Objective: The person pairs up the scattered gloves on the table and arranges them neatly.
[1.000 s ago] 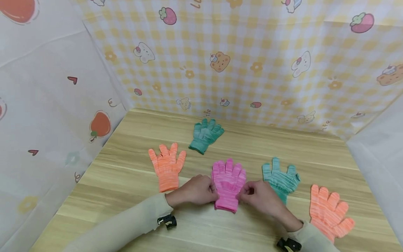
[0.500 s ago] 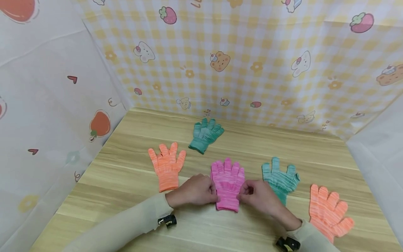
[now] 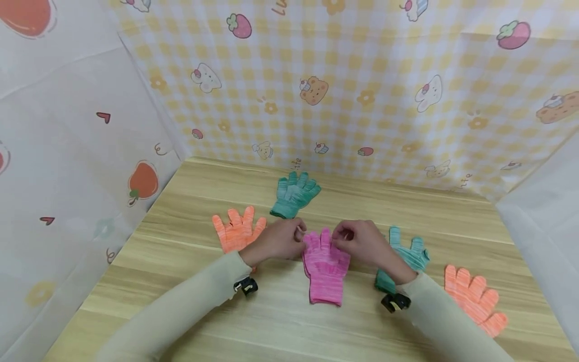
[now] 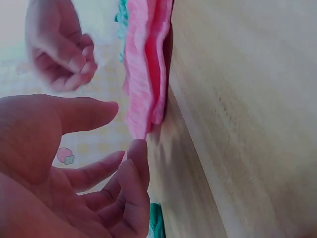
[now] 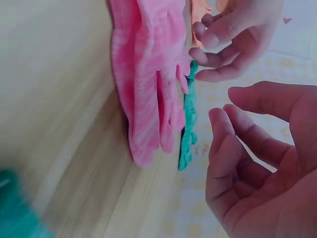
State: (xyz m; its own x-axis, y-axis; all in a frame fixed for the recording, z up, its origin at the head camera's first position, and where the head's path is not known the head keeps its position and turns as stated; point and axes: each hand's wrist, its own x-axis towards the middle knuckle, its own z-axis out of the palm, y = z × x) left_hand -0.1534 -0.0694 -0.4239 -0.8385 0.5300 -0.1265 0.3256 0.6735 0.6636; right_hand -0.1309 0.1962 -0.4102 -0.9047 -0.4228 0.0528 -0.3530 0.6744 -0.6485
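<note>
A pink knit glove [image 3: 326, 276] lies flat in the middle of the table, cuff toward me. Two pink layers [image 4: 143, 59] show one over the other in the left wrist view. My left hand [image 3: 281, 241] is at the left of its fingertip end; thumb and fingers are apart, and one fingertip appears to touch a glove finger. Over the right side of the glove's fingers hovers my right hand [image 3: 361, 242], loosely curved, with a gap between thumb and fingers and nothing held in the right wrist view.
Behind lies a green glove [image 3: 295, 195]. An orange glove [image 3: 235, 236] is partly hidden by my left hand, and another green glove [image 3: 409, 255] by my right arm. A second orange glove [image 3: 472, 296] lies far right. A checked cloth [image 3: 344, 120] hangs behind the table [image 3: 280, 327].
Both hands have let go of the pink glove's cuff end and moved away from me to its finger end. The glove shifted slightly to the left earlier.
</note>
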